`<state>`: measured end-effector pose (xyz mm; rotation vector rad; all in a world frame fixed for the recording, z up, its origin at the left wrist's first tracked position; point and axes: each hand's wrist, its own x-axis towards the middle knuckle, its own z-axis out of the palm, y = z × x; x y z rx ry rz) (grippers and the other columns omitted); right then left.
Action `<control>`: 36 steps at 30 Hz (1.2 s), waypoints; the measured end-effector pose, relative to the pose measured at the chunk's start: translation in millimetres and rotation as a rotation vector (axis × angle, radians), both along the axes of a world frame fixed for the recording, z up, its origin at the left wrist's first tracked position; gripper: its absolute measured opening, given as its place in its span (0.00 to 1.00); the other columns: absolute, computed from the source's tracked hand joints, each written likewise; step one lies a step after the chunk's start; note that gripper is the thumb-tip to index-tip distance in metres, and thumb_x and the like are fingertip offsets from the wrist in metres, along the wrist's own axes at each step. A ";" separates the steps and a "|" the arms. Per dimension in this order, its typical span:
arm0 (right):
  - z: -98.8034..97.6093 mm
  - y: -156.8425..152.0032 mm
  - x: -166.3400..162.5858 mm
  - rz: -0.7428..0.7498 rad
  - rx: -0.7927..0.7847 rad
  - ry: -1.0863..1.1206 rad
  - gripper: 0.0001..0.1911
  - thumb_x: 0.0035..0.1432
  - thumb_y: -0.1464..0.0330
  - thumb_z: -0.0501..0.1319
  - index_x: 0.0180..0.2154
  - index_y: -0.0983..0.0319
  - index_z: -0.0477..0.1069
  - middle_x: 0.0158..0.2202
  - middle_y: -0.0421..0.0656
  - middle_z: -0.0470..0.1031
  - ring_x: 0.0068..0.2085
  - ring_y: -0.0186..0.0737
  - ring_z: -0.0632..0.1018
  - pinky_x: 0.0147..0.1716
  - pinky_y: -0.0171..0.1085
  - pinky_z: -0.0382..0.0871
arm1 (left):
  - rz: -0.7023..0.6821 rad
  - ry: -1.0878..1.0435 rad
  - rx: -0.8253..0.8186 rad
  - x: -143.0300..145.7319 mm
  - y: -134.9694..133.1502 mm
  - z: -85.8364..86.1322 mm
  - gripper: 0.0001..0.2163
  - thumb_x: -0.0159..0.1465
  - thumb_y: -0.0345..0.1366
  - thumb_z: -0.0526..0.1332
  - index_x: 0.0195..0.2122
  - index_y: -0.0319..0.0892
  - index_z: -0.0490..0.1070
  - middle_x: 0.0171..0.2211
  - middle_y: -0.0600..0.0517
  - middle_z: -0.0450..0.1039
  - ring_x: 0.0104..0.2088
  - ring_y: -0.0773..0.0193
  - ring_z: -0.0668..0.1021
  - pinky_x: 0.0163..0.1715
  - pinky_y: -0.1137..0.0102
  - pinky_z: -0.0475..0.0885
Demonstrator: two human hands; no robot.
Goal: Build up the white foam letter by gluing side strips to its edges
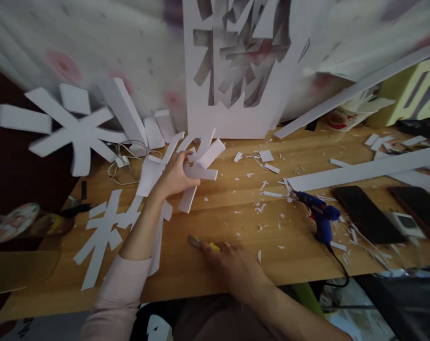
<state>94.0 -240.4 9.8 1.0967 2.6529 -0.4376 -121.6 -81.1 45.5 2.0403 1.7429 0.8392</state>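
My left hand (175,176) curls its thumb and fingers around a white foam board cutout (204,173), made of several strips that stand up from the table. Part of the cutout is hidden behind the hand. Low over the front of the table, my right hand (238,270) grips a yellow utility knife (214,246), its blade pointing left. More white cutouts lie under and beside my left forearm, among them a flat branched one (101,237).
A blue glue gun (319,215) rests at right beside a long white strip (364,168) and dark phones (367,213). White scraps (266,155) litter the middle. A large white board with cut-out shapes (225,121) leans at the back. A star-shaped cutout (78,130) stands at left.
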 end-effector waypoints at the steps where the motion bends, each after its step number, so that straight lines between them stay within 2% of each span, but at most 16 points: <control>1: -3.5 2.2 2.9 -0.044 0.022 -0.029 0.42 0.59 0.80 0.54 0.71 0.57 0.44 0.40 0.50 0.80 0.34 0.46 0.82 0.28 0.38 0.74 | -0.002 -0.006 0.004 -0.8 -0.7 0.0 0.36 0.45 0.36 0.71 0.57 0.44 0.63 0.53 0.46 0.67 0.52 0.52 0.73 0.55 0.55 0.70; 5: -13.8 18.4 29.8 -0.260 0.110 -0.072 0.32 0.66 0.74 0.52 0.69 0.56 0.52 0.39 0.51 0.80 0.33 0.45 0.82 0.28 0.37 0.75 | 0.004 -0.017 -0.018 -3.1 -2.3 -2.1 0.36 0.45 0.36 0.71 0.57 0.43 0.63 0.51 0.46 0.67 0.52 0.51 0.73 0.54 0.53 0.70; 8: -13.7 25.4 45.0 -0.325 0.134 -0.056 0.27 0.70 0.68 0.50 0.68 0.56 0.55 0.37 0.50 0.80 0.33 0.46 0.83 0.28 0.39 0.75 | 0.000 -0.017 -0.042 -1.7 -2.6 -4.4 0.36 0.45 0.36 0.70 0.57 0.44 0.64 0.50 0.46 0.68 0.51 0.50 0.73 0.53 0.51 0.70; 14: -10.0 6.7 43.8 -0.177 0.124 -0.037 0.31 0.67 0.72 0.52 0.69 0.57 0.53 0.33 0.48 0.81 0.32 0.45 0.82 0.28 0.37 0.74 | -0.015 0.003 -0.040 0.7 0.1 -10.0 0.38 0.43 0.35 0.70 0.58 0.42 0.63 0.52 0.45 0.66 0.56 0.49 0.70 0.59 0.52 0.65; 18: -11.9 10.2 46.7 -0.248 0.114 -0.090 0.27 0.70 0.67 0.49 0.68 0.54 0.54 0.34 0.47 0.81 0.31 0.46 0.83 0.26 0.38 0.74 | -0.012 0.017 -0.042 0.5 0.2 -10.6 0.38 0.43 0.35 0.70 0.58 0.42 0.63 0.53 0.44 0.65 0.56 0.48 0.69 0.60 0.51 0.64; 20: -12.1 17.0 50.6 -0.237 0.110 -0.060 0.26 0.72 0.65 0.48 0.68 0.53 0.54 0.35 0.47 0.82 0.33 0.47 0.83 0.28 0.39 0.75 | -0.011 0.021 -0.041 0.8 -1.5 -9.1 0.38 0.43 0.36 0.71 0.57 0.41 0.63 0.53 0.44 0.65 0.56 0.48 0.70 0.60 0.52 0.64; 27: -5.9 21.4 50.4 -0.215 0.118 -0.040 0.24 0.72 0.63 0.47 0.66 0.53 0.59 0.41 0.48 0.82 0.39 0.48 0.83 0.34 0.41 0.76 | 0.001 -0.003 -0.006 4.9 -13.1 2.4 0.36 0.43 0.35 0.70 0.56 0.41 0.65 0.51 0.44 0.66 0.53 0.50 0.72 0.57 0.54 0.67; 32: -5.3 42.4 36.5 -0.246 0.165 -0.014 0.25 0.71 0.67 0.46 0.67 0.57 0.56 0.40 0.52 0.81 0.37 0.48 0.83 0.33 0.40 0.74 | 0.005 -0.023 0.067 15.0 -18.2 15.1 0.36 0.42 0.34 0.71 0.55 0.43 0.64 0.49 0.46 0.66 0.51 0.51 0.73 0.54 0.54 0.69; 36: 3.1 57.4 46.2 -0.260 0.188 0.030 0.25 0.72 0.66 0.42 0.65 0.62 0.59 0.39 0.53 0.81 0.38 0.50 0.83 0.33 0.41 0.72 | -0.022 -0.013 0.165 23.2 -22.4 28.5 0.36 0.43 0.33 0.70 0.56 0.44 0.63 0.49 0.47 0.66 0.52 0.52 0.72 0.55 0.54 0.68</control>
